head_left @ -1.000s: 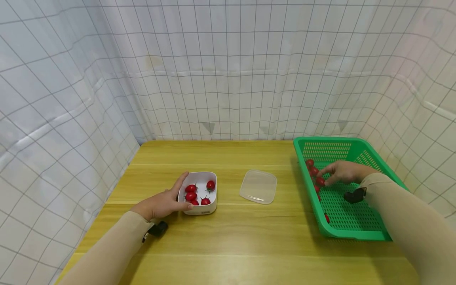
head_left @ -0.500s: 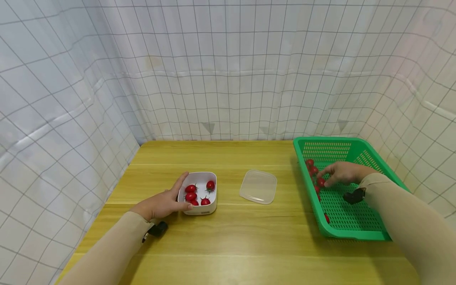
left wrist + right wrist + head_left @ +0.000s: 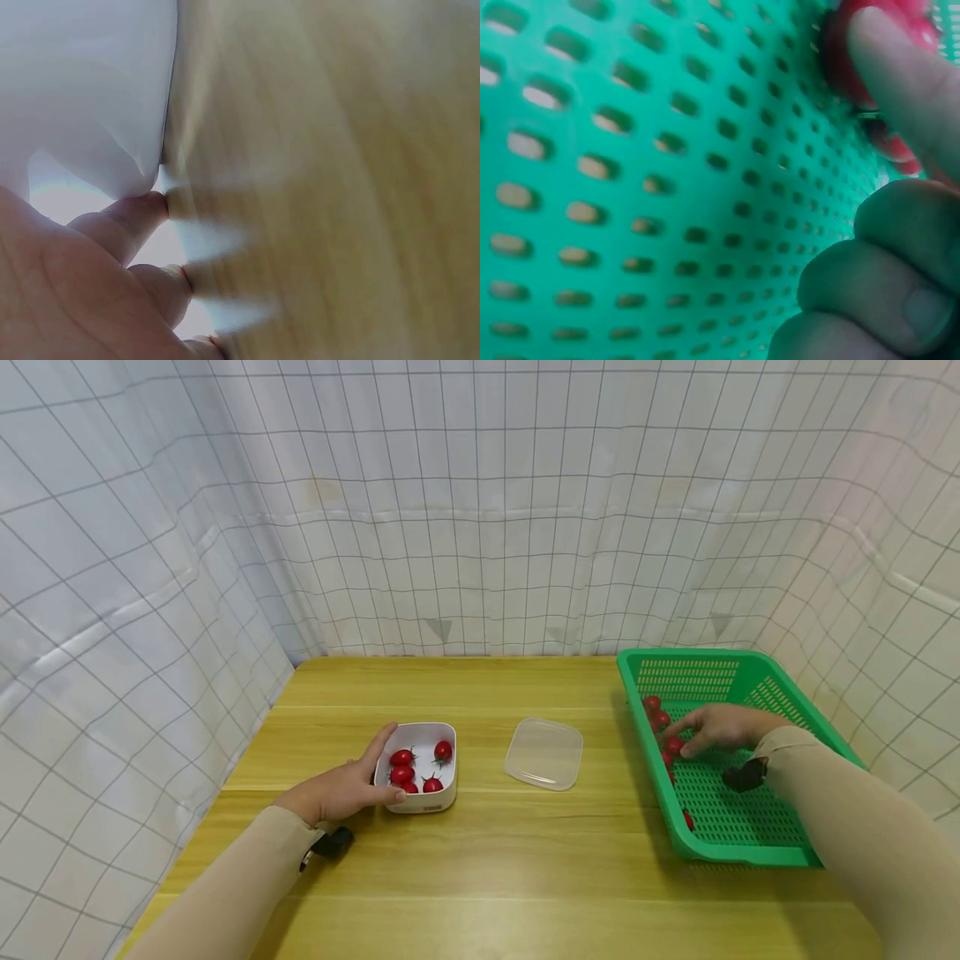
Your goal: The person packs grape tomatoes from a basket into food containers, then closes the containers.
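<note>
On the left of the head view, my left hand (image 3: 341, 787) holds a square white container (image 3: 425, 804) at its left side, thumb over the near rim. Several red cherry tomatoes (image 3: 402, 773) with green stems lie inside it. In the left wrist view, fingertips (image 3: 150, 204) show against the container's underside edge. My right hand (image 3: 723, 727) is down in the green basket (image 3: 693, 852), its thumb and index finger around a cherry tomato (image 3: 673, 745). The right wrist view shows the thumb (image 3: 900, 67) against red tomato skin and the other fingers curled.
More cherry tomatoes (image 3: 652, 702) lie along the basket's left wall. Between container and basket, a clear flat lid (image 3: 544, 753) lies on the wooden table (image 3: 510, 868). A white grid-patterned curtain (image 3: 525, 527) stands behind and at both sides.
The right thumb and fingers have shifted slightly at the same tomato, which has turned or moved a little. My left hand and the container have stayed in place.
</note>
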Available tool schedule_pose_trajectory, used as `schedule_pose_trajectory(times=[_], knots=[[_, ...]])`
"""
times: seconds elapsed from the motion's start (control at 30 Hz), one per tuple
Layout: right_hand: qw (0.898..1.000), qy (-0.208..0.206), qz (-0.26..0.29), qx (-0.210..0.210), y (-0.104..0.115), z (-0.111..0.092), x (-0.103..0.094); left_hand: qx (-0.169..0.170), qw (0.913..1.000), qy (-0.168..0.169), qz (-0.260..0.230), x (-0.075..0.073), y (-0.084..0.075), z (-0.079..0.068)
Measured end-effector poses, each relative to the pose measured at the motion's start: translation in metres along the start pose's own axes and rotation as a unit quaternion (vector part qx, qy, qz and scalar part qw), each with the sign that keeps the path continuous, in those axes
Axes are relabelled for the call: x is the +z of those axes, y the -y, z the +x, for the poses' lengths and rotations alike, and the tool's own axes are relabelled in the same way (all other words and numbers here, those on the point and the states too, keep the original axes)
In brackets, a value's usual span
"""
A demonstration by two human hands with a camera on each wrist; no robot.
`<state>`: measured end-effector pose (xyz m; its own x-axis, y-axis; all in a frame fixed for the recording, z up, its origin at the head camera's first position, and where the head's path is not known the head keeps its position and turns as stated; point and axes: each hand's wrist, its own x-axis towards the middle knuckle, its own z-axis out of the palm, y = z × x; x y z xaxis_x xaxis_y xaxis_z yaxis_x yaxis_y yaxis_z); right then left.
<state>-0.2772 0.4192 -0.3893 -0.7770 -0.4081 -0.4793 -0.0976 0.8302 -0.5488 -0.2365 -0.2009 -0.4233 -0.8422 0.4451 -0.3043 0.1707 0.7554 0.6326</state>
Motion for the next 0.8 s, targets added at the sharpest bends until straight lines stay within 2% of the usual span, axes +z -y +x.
schedule_pose_trajectory(times=[0.23, 0.5, 0.8], knots=[[1.000, 0.009, 0.026, 0.004, -0.0024, 0.0020, 0.0016, -0.001, 1.0000, 0.000, 0.001, 0.0003, 0.0013, 0.0016], [1.000, -0.001, -0.016, 0.001, -0.0011, -0.0035, -0.0023, 0.000, 1.0000, -0.005, 0.001, -0.0003, 0.0023, 0.0023], [0.999, 0.001, -0.032, 0.008, -0.0010, 0.0004, -0.0001, 0.002, 1.0000, -0.002, 0.004, 0.0000, 0.0020, 0.0017]])
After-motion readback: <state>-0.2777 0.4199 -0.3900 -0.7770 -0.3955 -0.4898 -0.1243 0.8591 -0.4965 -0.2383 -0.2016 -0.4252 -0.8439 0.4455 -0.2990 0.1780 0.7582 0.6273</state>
